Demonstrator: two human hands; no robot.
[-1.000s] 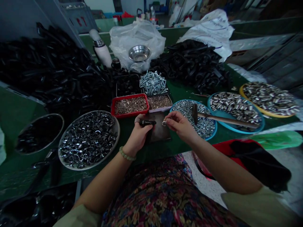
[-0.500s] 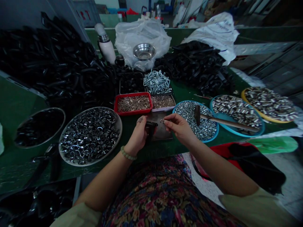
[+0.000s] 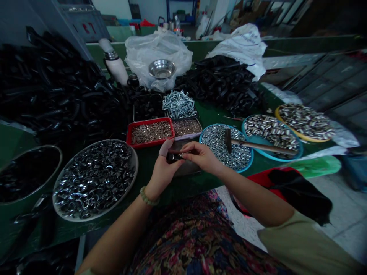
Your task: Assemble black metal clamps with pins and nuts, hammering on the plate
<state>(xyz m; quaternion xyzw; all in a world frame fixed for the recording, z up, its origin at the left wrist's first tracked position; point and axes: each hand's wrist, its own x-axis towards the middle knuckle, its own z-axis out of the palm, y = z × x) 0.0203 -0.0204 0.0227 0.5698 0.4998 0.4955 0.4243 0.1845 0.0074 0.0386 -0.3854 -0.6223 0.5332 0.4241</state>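
My left hand [image 3: 164, 168] is closed around a small black part [image 3: 172, 157], most of it hidden by the fingers. Against that part my right hand [image 3: 200, 156] pinches a tiny shiny metal piece [image 3: 182, 154], too small to name. Both hands meet above a flat metal plate [image 3: 187, 168] on the green table. Just beyond them are a red tray [image 3: 129, 134] of small metal pins and a paler tray [image 3: 187, 127] of tiny metal bits. A blue-rimmed basin [image 3: 250, 162] of small shiny pieces lies to the right of my right hand.
A hammer [image 3: 258, 146] rests across two blue basins. Beyond is a yellow basin [image 3: 312, 139] of metal sleeves. To the left stands a wide tray [image 3: 134, 168] of metal rings. Black parts [image 3: 71, 84] pile up behind it, near a flask [image 3: 117, 70]. Bolts [image 3: 179, 104] fill a box.
My right hand has moved left with the metal piece, up to the black part in my left hand. My left hand has turned, and the camera view has shifted to the right.
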